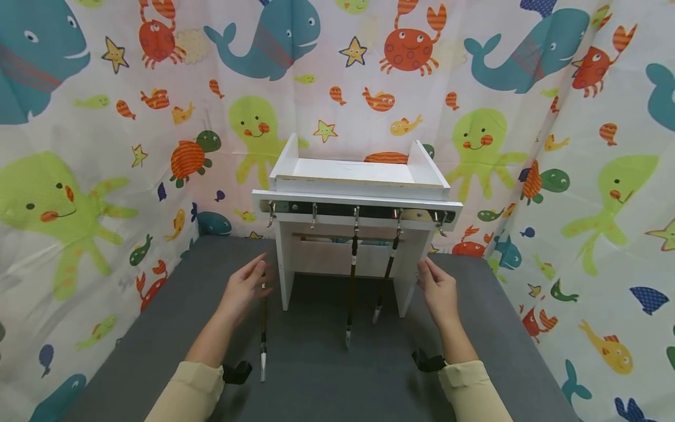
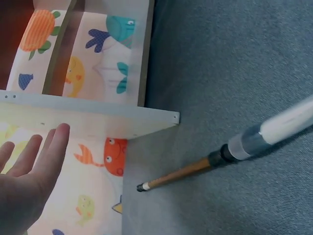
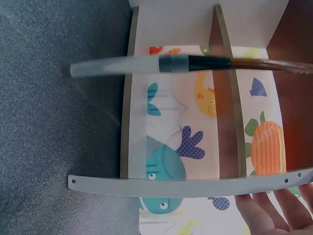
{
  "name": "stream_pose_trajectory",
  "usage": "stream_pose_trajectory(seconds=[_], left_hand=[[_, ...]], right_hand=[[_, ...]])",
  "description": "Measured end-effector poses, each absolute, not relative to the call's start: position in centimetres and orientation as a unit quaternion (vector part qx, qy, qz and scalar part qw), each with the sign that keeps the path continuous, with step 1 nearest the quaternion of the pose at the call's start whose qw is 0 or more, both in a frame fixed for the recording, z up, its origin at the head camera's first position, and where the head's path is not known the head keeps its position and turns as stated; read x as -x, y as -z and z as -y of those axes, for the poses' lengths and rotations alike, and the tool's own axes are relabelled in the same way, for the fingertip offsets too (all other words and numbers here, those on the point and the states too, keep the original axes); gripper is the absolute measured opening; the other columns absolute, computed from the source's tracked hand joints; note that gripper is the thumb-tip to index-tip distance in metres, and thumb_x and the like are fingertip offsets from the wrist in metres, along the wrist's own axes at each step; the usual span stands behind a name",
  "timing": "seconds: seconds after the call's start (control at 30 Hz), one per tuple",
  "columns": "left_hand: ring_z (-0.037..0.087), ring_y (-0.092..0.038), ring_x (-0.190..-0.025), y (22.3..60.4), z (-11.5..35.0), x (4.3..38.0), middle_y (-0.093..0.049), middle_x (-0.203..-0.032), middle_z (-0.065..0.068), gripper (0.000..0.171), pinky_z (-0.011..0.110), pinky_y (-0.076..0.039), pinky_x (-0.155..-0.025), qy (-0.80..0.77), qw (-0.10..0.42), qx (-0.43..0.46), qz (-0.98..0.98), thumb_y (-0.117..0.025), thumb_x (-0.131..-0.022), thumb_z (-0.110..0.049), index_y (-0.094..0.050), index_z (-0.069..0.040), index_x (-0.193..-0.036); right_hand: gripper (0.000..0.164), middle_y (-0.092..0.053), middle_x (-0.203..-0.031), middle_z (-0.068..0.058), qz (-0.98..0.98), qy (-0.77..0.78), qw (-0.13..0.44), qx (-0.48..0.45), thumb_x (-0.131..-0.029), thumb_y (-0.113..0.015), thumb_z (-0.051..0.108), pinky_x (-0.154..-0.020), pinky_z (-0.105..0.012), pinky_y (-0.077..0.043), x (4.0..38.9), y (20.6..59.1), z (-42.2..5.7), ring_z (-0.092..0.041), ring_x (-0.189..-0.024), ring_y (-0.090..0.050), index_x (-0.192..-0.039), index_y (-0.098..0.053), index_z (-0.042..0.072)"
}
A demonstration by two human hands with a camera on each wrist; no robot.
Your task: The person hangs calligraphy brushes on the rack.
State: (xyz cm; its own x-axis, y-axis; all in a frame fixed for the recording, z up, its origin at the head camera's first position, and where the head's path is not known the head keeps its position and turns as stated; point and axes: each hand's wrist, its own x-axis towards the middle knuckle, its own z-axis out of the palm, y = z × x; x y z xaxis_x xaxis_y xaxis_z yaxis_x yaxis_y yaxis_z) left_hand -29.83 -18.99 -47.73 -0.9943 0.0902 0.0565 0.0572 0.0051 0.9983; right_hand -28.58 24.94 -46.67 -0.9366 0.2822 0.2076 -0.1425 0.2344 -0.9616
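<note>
In the head view, two writing brushes hang from hooks on a white rack: one brush (image 1: 352, 281) near the middle, the other brush (image 1: 387, 272) tilted to its right. A third brush (image 1: 263, 337) with a white cap is on the left, apparently lying on the grey surface. My left hand (image 1: 245, 293) is just above its far end, fingers extended and apart from it in the left wrist view. Beside the rack's right side panel (image 1: 413, 275) is my right hand (image 1: 439, 290), with loosely bent fingers; whether they touch the panel cannot be told. A hanging brush (image 3: 176, 63) looks blurred in the right wrist view.
The white rack has a top shelf (image 1: 353, 171) and a front bar with several metal hooks (image 1: 271, 214). It stands on a dark grey surface (image 1: 327, 387). A sea-animal curtain (image 1: 337, 58) hangs behind and at both sides.
</note>
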Motion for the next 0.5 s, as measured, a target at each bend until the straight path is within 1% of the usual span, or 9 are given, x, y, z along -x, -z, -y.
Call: stream_pose_trajectory(seconds=[0.13,0.2,0.33,0.5], left_hand=[[0.039,-0.049,-0.137,48.3,19.5,29.6,-0.044,-0.155,0.018,0.067,0.052,-0.054,-0.1,-0.702,0.023,-0.046,-0.71,-0.048,-0.103,-0.053,-0.034,-0.02,-0.159],[0.04,-0.049,-0.137,48.5,19.6,29.6,-0.045,-0.154,0.018,0.066,0.054,-0.054,-0.099,-0.703,0.03,-0.035,-0.71,-0.05,-0.103,-0.051,-0.035,-0.019,-0.158],[0.043,-0.048,-0.137,49.2,19.9,29.8,-0.044,-0.153,0.021,0.067,0.054,-0.053,-0.1,-0.697,0.042,-0.003,-0.716,-0.055,-0.103,-0.047,-0.034,-0.016,-0.158],[0.043,-0.05,-0.135,50.3,20.3,29.9,-0.046,-0.15,0.025,0.064,0.055,-0.053,-0.1,-0.68,0.054,0.034,-0.731,-0.061,-0.103,-0.032,-0.034,-0.012,-0.158]], right_hand=[[0.065,-0.055,-0.146,-0.016,0.771,-0.61,0.178,0.038,-0.098,-0.059,0.053,-0.092,-0.037,-0.055,29.0,47.3,-25.2,-0.033,-0.127,-0.059,-0.145,-0.055,0.009],[0.065,-0.055,-0.146,-0.016,0.772,-0.609,0.179,0.036,-0.098,-0.059,0.053,-0.092,-0.037,-0.055,29.0,47.3,-25.2,-0.033,-0.127,-0.06,-0.145,-0.055,0.009],[0.061,-0.054,-0.147,-0.014,0.769,-0.615,0.168,0.042,-0.099,-0.059,0.049,-0.093,-0.036,-0.055,28.9,47.0,-25.2,-0.031,-0.13,-0.058,-0.146,-0.054,0.01],[0.056,-0.052,-0.148,-0.017,0.774,-0.612,0.158,0.048,-0.103,-0.057,0.04,-0.095,-0.04,-0.054,27.9,45.5,-24.5,-0.034,-0.132,-0.055,-0.147,-0.052,0.006]])
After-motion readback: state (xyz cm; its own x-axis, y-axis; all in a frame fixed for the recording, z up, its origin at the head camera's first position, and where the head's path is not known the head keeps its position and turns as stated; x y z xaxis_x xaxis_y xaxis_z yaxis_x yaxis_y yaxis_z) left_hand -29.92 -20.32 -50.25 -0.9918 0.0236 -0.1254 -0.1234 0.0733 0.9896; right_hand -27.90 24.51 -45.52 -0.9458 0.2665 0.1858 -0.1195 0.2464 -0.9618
